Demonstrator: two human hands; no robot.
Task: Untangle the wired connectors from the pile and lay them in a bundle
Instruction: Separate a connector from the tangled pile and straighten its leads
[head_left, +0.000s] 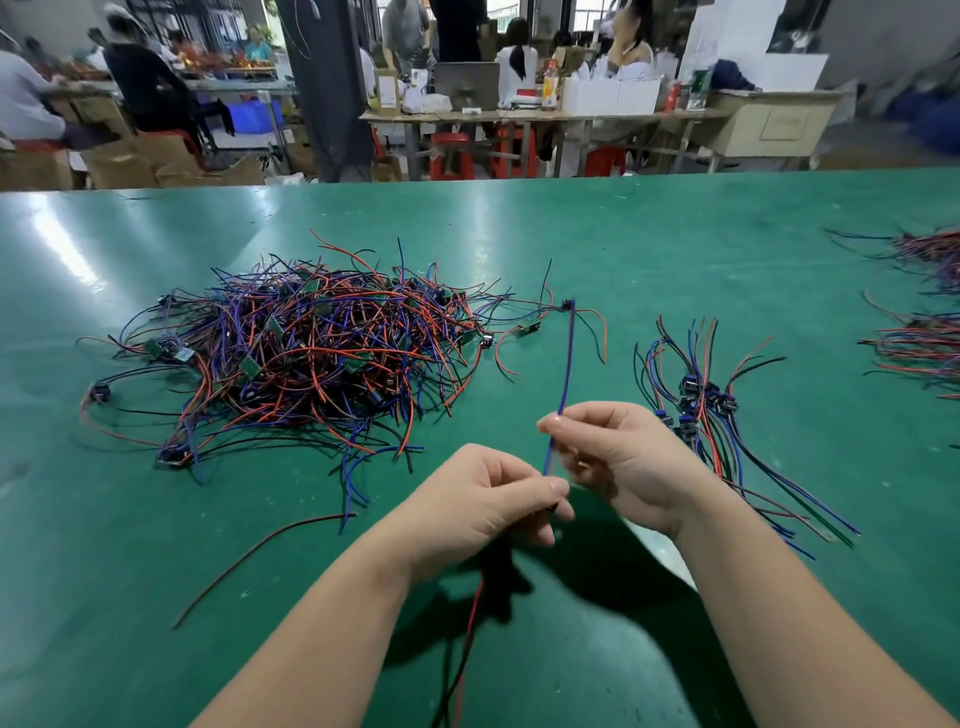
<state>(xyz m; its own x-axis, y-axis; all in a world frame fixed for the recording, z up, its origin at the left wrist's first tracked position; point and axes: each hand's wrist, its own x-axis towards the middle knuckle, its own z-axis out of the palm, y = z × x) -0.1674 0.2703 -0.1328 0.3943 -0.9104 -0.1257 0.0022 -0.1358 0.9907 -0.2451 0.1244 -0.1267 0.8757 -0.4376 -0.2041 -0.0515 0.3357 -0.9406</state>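
— What is nearest?
— The left hand, with its fingers curled, pinching something small and dark at its tips. I cannot tell what it is. Red and black leads hang from under it. A loose dark wire lies on the green table to the left of that forearm.
— And the other hand?
— The right hand is just beyond the left. Its thumb and forefinger pinch a blue wire, and the other fingers are loosely curled.
— Where does that wire run?
— From the left fingertips through the right hand's pinch, then straight to a dark connector at the right fringe of the pile.
— And the pile itself?
— It is beyond the hands and to their left. The bundle lies just right of the right hand, its wires roughly parallel. More wire heaps sit at the far right edge.
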